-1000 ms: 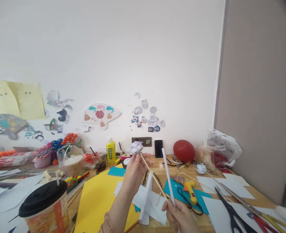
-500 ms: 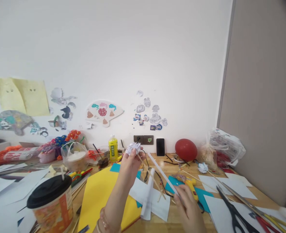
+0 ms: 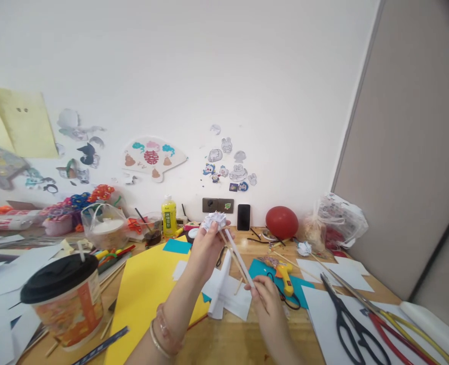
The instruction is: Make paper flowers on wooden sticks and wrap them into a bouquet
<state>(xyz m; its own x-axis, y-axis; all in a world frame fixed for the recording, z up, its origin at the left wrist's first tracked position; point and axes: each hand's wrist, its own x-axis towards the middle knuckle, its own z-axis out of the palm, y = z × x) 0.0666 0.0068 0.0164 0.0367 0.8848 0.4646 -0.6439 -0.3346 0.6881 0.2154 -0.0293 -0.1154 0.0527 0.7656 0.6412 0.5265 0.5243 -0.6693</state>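
the left hand held a white paper flower in a close grip under its petals, with the thumb against the paper, and the right hand pinched the lower part of a narrow white strip; whether these fingers also held the wooden stick, i could not tell. the flower was above the table, and the stick slanted down from it, close beside the strip. in my judgement, the petals could be crushed if the left thumb pressed too strongly, and the strip could bend or slide away from the stick, because its upper end seemed to have little support. the left forearm rose from the bottom edge and leaned to the right, while the right hand was lower, with its fingers toward the upper left. beneath lay a rolled white paper, with a yellow sheet to the left and a glue gun to the right.
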